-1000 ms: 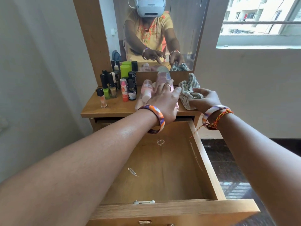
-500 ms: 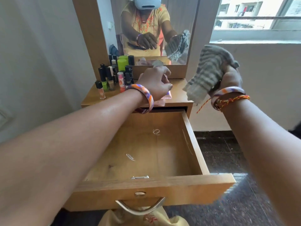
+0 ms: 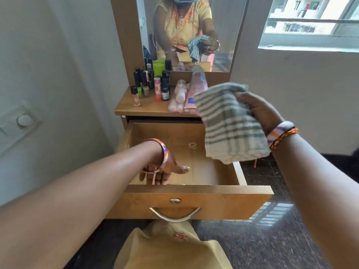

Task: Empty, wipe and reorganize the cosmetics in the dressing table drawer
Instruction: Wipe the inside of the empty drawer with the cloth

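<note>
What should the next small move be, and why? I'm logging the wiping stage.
Probably lower the striped cloth in the right hand onto the drawer floor and start wiping: the cosmetics stand on the tabletop, and the left hand is down inside.

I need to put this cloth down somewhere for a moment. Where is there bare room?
The drawer floor is bare right of the left hand, up to its back wall. The tabletop has a free strip in front of the small bottles. Its middle is crowded with pink tubes; the cloth in the right hand hides its right end.
</note>
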`<action>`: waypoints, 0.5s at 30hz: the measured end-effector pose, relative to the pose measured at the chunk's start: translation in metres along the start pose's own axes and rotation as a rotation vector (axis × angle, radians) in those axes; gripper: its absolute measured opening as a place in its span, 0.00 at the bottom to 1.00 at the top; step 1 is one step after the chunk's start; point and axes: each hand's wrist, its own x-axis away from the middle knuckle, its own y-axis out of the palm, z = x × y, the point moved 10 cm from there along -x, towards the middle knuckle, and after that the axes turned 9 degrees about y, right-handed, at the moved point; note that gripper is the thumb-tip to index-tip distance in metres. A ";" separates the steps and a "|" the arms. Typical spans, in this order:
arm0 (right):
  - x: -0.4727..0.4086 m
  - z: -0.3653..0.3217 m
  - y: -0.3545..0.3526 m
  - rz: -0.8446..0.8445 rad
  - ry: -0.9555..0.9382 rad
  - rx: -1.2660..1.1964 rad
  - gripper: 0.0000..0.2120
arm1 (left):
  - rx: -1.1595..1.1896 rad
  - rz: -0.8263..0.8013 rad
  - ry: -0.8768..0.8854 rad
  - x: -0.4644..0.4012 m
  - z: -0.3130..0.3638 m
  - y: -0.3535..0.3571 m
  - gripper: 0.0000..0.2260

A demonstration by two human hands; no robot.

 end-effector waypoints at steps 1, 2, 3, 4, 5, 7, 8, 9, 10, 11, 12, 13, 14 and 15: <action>-0.005 0.010 0.004 -0.053 0.049 -0.006 0.11 | 0.016 -0.028 0.002 -0.002 0.000 0.005 0.28; -0.006 0.017 0.010 -0.109 0.080 -0.002 0.10 | 0.038 -0.065 -0.002 0.005 0.002 0.010 0.29; -0.011 0.026 0.007 -0.120 0.097 0.012 0.09 | 0.039 -0.075 0.008 0.005 0.002 0.012 0.30; -0.012 0.033 0.006 -0.113 0.122 0.025 0.10 | 0.070 -0.071 0.037 0.006 0.004 0.016 0.32; -0.012 0.038 0.009 -0.118 0.131 0.031 0.10 | 0.103 -0.042 0.063 0.008 0.006 0.016 0.33; -0.012 0.047 0.012 -0.149 0.147 0.008 0.10 | 0.110 -0.011 0.071 0.009 0.007 0.017 0.35; -0.011 0.051 0.013 -0.152 0.162 0.002 0.10 | 0.093 -0.007 0.074 0.000 0.005 0.018 0.35; -0.013 0.054 0.011 -0.148 0.171 0.008 0.10 | 0.089 -0.018 0.081 0.002 0.007 0.022 0.35; -0.015 0.057 0.008 -0.135 0.179 0.013 0.10 | 0.101 -0.008 0.106 -0.002 0.011 0.024 0.35; -0.018 0.059 0.004 -0.113 0.182 0.011 0.10 | 0.157 0.020 0.121 -0.002 0.013 0.025 0.33; -0.017 0.059 0.004 -0.107 0.186 0.003 0.10 | 0.246 0.064 0.122 -0.004 0.013 0.023 0.30; -0.018 0.060 0.003 -0.097 0.184 -0.008 0.09 | 0.332 0.136 0.131 -0.002 0.014 0.018 0.27; -0.019 0.058 0.003 -0.073 0.168 -0.011 0.09 | 0.383 0.187 0.148 -0.002 0.014 0.012 0.25; -0.019 0.055 0.002 -0.036 0.141 0.022 0.09 | 0.400 0.215 0.165 -0.001 0.015 0.005 0.21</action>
